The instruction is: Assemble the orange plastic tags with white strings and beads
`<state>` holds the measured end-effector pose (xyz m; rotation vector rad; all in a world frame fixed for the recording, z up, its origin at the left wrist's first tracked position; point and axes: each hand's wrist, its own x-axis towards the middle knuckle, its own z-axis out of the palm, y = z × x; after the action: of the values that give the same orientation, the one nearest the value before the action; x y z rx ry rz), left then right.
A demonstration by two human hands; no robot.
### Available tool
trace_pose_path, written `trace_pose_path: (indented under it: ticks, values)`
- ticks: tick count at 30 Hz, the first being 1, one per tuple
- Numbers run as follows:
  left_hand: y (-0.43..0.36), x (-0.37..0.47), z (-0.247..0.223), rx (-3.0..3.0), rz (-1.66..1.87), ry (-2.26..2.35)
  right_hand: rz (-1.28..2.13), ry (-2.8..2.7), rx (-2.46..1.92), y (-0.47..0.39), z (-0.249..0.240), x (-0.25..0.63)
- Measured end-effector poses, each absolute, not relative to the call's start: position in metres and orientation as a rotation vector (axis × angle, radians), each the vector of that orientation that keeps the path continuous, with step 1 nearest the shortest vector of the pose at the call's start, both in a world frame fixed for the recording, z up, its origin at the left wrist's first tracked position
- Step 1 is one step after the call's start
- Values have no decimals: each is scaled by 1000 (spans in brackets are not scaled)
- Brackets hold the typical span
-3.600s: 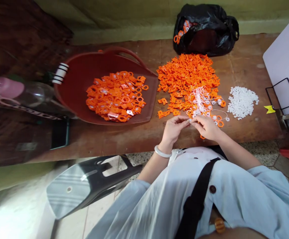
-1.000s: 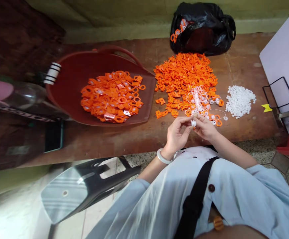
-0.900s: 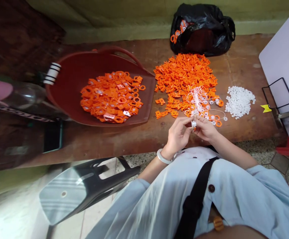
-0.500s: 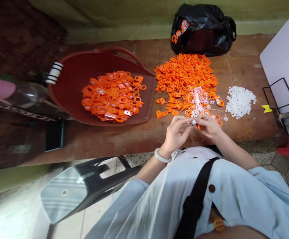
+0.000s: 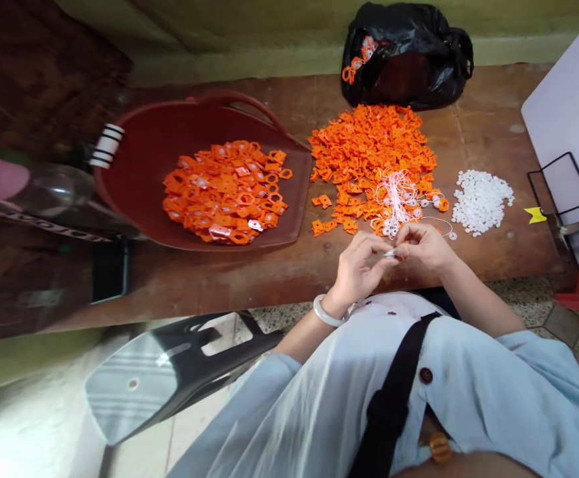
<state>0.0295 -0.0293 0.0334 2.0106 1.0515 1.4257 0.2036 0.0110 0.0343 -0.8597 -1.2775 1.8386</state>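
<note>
My left hand (image 5: 362, 267) and my right hand (image 5: 426, 247) meet at the table's front edge, fingertips pinched together. Between them is a small silvery-white piece (image 5: 390, 253), pinched by my left fingers. A bit of orange shows under my right fingers, which are closed on an orange piece, mostly hidden. Just beyond my hands lies a bundle of white and pink strings (image 5: 396, 196) with white discs, on the front of a large heap of orange plastic pieces (image 5: 372, 143). A pile of small white parts (image 5: 481, 201) sits to the right.
A dark red basket (image 5: 140, 146) with orange pieces is on the left. Behind the heap stands a black plastic bag (image 5: 423, 56). A pale board (image 5: 573, 113) with a wire frame is at right. A phone (image 5: 110, 269), a bottle (image 5: 58, 189) and a grey stool (image 5: 135, 385) are at left.
My hands have drawn slightly toward my body, and the small piece between them has tilted. The orange rings that lay by my right hand no longer show beside it.
</note>
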Motion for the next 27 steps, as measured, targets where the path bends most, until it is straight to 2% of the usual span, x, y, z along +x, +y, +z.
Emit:
trace_pose_path:
  ticks: [6,12,19,23,27]
  values:
    - [-29,40,36,1832,1567,946,2081,-946,-672,3,31,192]
    - [-25,46,13,1634,1517,987,2002,-926,-772,2,22,196]
    - [-18,37,-35,1517,1259,1186,1763,-892,-1170,-2,-8,215]
    - [29,-13,-52,1379,1094,1577,1588,-796,-1336,-8,-23,237]
    - [89,-68,-54,1614,834,2064,1559,-688,-1374,-14,-28,248]
